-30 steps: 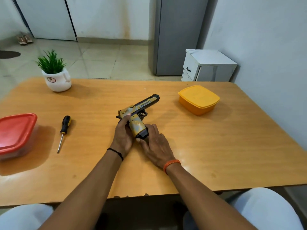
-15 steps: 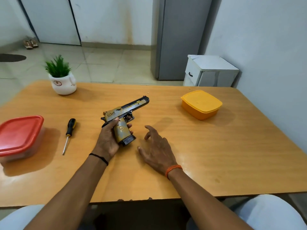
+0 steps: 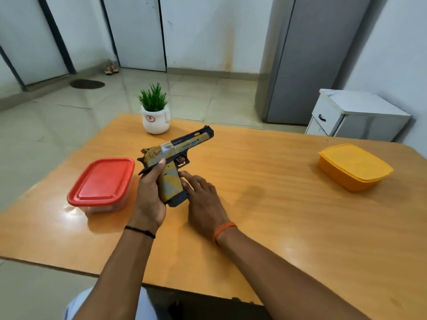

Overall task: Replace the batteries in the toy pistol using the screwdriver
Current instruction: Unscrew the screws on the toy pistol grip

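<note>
The toy pistol (image 3: 179,150) is yellow and black, held above the wooden table (image 3: 277,204) with its barrel pointing up and to the right. My left hand (image 3: 150,195) is shut around its grip from the left side. My right hand (image 3: 203,199) is beside the grip's right side, fingers spread, fingertips touching the grip near its black base. The screwdriver is hidden behind my left hand and the pistol, or out of sight.
A red-lidded container (image 3: 102,183) sits just left of my left hand. A yellow container (image 3: 353,166) stands at the far right. A small potted plant (image 3: 155,112) is at the table's back edge. A white cabinet (image 3: 355,116) and grey fridge (image 3: 307,58) stand beyond.
My left hand lifted the pistol off the table and raised it. My right hand came back against the grip. The view swung left, and the screwdriver is no longer visible.
</note>
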